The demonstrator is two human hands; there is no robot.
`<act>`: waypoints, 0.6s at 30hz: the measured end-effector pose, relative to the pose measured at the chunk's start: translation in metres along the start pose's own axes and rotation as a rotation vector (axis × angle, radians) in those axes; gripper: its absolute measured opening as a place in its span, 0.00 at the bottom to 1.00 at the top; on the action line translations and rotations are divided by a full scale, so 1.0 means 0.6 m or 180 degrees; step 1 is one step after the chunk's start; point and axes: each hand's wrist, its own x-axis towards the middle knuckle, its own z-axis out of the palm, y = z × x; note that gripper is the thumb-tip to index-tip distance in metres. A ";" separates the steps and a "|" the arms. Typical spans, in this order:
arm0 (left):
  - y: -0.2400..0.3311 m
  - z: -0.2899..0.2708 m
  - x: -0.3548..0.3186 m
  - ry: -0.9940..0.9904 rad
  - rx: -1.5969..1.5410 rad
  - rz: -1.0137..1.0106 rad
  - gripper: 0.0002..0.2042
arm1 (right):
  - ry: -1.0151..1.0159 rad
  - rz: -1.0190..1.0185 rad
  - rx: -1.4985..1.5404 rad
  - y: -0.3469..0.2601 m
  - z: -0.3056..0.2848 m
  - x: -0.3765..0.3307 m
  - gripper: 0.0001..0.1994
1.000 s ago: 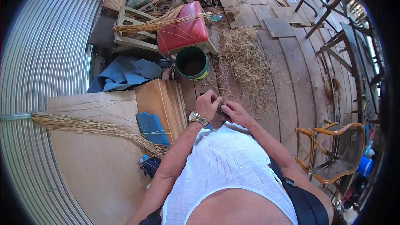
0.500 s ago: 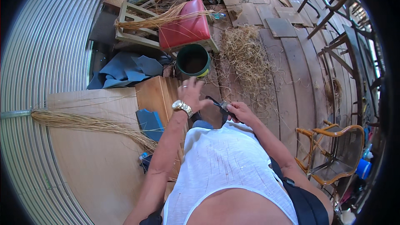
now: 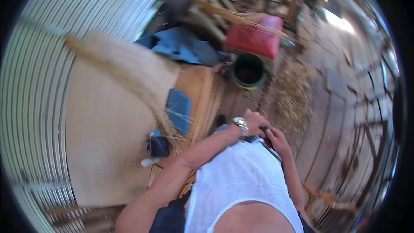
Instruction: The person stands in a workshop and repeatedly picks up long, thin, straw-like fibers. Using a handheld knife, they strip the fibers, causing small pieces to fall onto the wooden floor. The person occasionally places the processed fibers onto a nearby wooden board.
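Observation:
Both hands have come together at my waist, just above the hem of my white shirt. My right hand [image 3: 279, 141] is closed round a dark strap [image 3: 268, 134], which looked black with a metal fitting a moment earlier. My left hand [image 3: 256, 122], with a silver watch [image 3: 240, 126] on its wrist, curls its fingers over the strap's upper end, touching my right hand's fingers. The picture is smeared, so the strap's far end and fine parts cannot be made out.
A dark green bucket [image 3: 248, 74] stands ahead, below a red-cushioned chair [image 3: 254, 36]. Shredded fibre [image 3: 297, 95] lies on the plank floor. To the left, a long fibre bundle [image 3: 125, 80] crosses a pale board [image 3: 108, 142] near blue sheet pieces [image 3: 179, 110].
My left hand, which was spread open and apart, has moved right and closed in beside my right hand. The view has swung left, so the surroundings sit further right.

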 end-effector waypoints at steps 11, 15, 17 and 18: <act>-0.079 0.013 -0.043 0.0327 -0.0469 -0.0590 0.18 | -0.0738 0.0583 -0.0177 -0.056 0.026 0.098 0.13; -0.131 0.020 -0.042 0.0351 -0.0881 -0.0741 0.17 | -0.0507 0.0664 -0.0220 -0.026 0.034 0.154 0.12; -0.164 0.005 -0.037 0.0359 -0.1018 -0.0520 0.23 | -0.0190 0.0372 -0.0098 -0.009 0.046 0.174 0.11; -0.186 0.005 -0.037 0.0572 -0.1052 -0.0400 0.25 | -0.0026 0.0256 -0.0174 -0.002 0.040 0.186 0.11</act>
